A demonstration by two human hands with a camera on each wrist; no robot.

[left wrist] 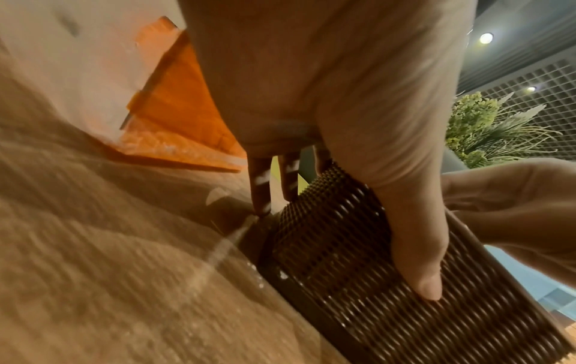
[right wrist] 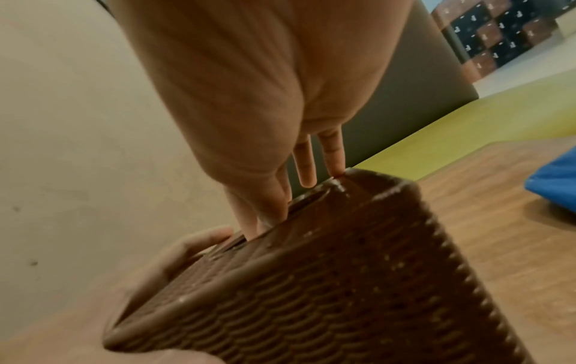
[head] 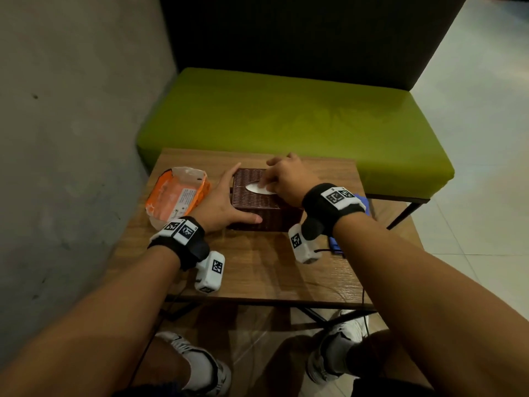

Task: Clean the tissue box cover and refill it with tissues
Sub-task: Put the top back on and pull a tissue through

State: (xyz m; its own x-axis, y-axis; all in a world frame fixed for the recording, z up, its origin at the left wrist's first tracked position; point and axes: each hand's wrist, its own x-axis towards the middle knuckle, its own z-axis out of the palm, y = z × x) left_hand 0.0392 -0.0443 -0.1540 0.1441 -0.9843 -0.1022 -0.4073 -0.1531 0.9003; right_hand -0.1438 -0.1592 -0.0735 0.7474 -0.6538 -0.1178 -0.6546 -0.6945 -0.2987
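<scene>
The dark brown woven tissue box cover (head: 259, 200) stands upright near the middle of the small wooden table (head: 257, 270), with its oval slot on top. White tissue (head: 259, 188) shows in this slot. The right hand (head: 286, 179) is above the slot, and its thumb and first finger seem to pinch the tissue, probably to pull the first sheet up through the opening; the other fingers are stretched out. The left hand (head: 221, 200) lies flat and relaxed against the left side of the cover, thumb along the near side, so the cover does not slide or lift. Just beside it, on the left, lies an orange plastic tissue packet (head: 176, 194), which looks torn open. A blue cloth (right wrist: 554, 182) lies on the right, probably for cleaning.
</scene>
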